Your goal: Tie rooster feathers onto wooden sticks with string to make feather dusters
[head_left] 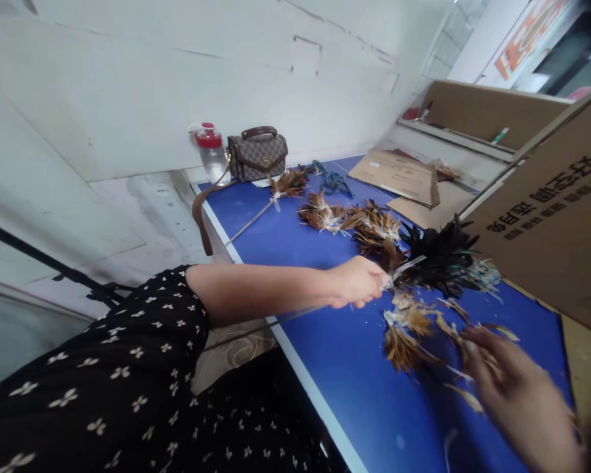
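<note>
My left hand [358, 279] is closed around a thin stick [295, 315] at a white-bound spot. The stick runs back past the table's near edge. Just beyond my fingers fans a bundle of black feathers [438, 256], beside brown feathers [374, 226]. At the lower right, my right hand [515, 387] is slightly blurred, with its fingers curled together on pale tan feathers [450, 328]. Between the hands lies a tied tuft of golden-brown feathers [404, 338].
The blue table [335, 381] has a pale edge. A handbag [259, 154] and a red-lidded bottle [211, 151] stand at the back. Another feathered stick [249, 220] overhangs the left edge. A large cardboard box [546, 217] and flattened cardboard [398, 174] are on the right.
</note>
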{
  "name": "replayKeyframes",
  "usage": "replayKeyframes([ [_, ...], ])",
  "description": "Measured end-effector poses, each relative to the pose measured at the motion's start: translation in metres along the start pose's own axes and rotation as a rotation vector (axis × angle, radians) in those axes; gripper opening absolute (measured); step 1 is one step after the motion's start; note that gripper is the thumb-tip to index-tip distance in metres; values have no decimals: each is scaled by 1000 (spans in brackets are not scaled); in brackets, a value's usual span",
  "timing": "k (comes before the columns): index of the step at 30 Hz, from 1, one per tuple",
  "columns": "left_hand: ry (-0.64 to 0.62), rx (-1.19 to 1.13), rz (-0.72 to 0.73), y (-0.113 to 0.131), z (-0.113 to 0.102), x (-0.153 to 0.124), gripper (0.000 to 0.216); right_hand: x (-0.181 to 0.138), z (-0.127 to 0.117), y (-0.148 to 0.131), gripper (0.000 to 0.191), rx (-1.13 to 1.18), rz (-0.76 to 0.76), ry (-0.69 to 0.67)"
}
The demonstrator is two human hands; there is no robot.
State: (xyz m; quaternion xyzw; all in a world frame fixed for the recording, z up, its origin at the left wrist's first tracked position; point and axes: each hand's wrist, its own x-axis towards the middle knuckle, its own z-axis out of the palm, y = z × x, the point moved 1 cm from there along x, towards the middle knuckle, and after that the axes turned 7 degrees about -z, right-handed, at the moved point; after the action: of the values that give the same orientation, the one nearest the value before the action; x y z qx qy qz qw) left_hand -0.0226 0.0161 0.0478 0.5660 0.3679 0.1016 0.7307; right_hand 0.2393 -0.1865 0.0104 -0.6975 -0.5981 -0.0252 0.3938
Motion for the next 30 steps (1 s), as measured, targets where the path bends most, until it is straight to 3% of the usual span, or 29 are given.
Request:
replayKeyframes([
  [4,-155,-130,-88,-12,28,-1,34,-4,75,-57,56,286,127,-77],
  [7,-197,-209,-131,-17,35,-1,33,-6,101,-72,52,566,285,-54],
  [12,-184,-288,-187,-26,34,6,31,-4,107,-74,48,773,437,12],
  [17,-172,-323,-182,-34,39,13,30,-1,112,-77,44,934,474,149],
  [24,-123,-329,-123,-51,46,27,30,-6,122,-66,45,908,510,153],
  [30,5,-35,-41,-73,42,40,27,-5,125,-64,47,803,548,174],
])
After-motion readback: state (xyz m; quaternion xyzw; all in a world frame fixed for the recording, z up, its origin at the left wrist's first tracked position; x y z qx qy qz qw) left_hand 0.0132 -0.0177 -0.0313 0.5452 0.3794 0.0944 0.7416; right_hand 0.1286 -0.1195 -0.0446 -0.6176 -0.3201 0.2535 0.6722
